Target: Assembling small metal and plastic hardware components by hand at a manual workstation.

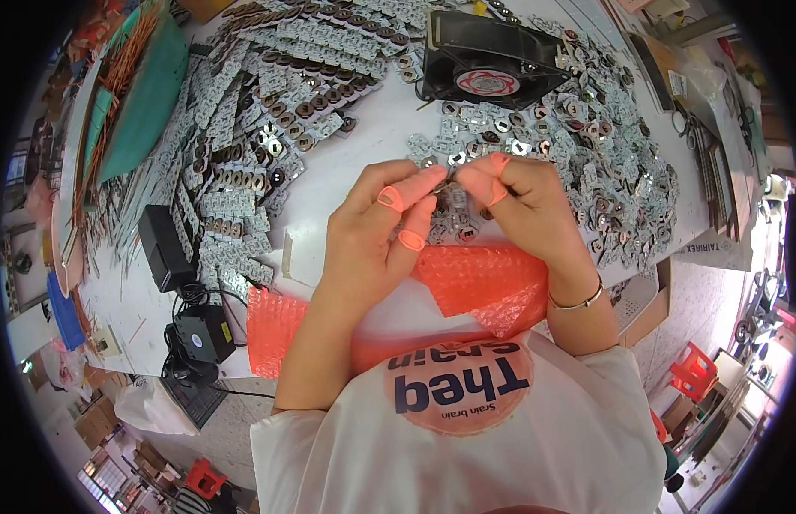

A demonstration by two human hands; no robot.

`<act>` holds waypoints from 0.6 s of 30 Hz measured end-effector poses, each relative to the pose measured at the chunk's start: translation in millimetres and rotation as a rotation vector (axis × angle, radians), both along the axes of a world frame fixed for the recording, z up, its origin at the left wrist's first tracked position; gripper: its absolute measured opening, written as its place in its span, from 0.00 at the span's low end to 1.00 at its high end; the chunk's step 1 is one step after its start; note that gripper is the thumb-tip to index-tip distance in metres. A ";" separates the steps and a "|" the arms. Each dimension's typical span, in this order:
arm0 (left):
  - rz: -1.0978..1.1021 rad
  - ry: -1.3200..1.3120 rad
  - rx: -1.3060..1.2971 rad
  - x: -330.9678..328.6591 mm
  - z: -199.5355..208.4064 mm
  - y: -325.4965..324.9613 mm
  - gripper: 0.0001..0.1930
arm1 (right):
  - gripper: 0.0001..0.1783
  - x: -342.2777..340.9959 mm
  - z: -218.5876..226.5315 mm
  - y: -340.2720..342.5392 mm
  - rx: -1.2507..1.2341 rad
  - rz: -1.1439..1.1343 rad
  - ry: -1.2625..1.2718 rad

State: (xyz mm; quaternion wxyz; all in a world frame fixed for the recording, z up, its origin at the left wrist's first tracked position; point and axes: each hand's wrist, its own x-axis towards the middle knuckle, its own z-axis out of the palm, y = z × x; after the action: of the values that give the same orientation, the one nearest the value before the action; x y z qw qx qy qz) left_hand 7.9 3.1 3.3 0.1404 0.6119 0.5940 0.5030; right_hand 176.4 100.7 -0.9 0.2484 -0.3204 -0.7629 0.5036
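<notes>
Over the white table, my left hand (372,223) and my right hand (526,197) meet fingertip to fingertip. Orange finger cots cover the thumb and index finger of each. Both are closed in a pinch around a small metal part (448,183), mostly hidden by the fingertips, so its exact shape cannot be made out. Just beyond and to the right spreads a heap of loose small silver metal parts (621,171) with round discs. Below my hands lies a sheet of red bubble wrap (484,278) along the table's near edge.
A black fan (492,64) stands at the back among the parts. Rows of joined metal parts (304,94) cover the far left. Further left are a green basin (145,103) with copper-coloured strips, a black box (165,248) and a black power adapter (203,334) with cables.
</notes>
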 end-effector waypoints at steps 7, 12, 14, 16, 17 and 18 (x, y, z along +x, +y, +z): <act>-0.144 -0.619 -0.313 -6.7 -5.7 -8.0 0.10 | 0.07 5.5 7.0 2.3 -0.020 0.053 0.112; -0.229 -0.729 -0.381 -11.1 -9.8 -8.5 0.11 | 0.07 4.4 10.5 2.2 -0.107 0.180 0.094; -0.165 -0.765 -0.371 -10.0 -11.1 -7.0 0.11 | 0.08 3.4 10.2 3.3 -0.014 0.239 0.005; -0.256 -0.919 -0.420 -14.5 -8.3 -9.1 0.11 | 0.08 4.5 12.7 -1.5 -0.182 0.228 0.044; -0.349 -1.073 -0.467 -16.7 -6.8 -10.0 0.11 | 0.09 5.0 13.9 -4.7 -0.350 0.216 0.083; -0.348 -1.072 -0.466 -17.9 -6.0 -10.4 0.11 | 0.09 4.6 14.1 -8.4 -0.349 0.217 0.083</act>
State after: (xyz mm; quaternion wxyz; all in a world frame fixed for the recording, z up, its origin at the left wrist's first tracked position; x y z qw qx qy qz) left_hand -9.9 -7.3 -2.7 0.6303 0.3148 0.4263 0.5673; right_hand 181.0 92.3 13.1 0.1648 -0.2534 -0.6833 0.6646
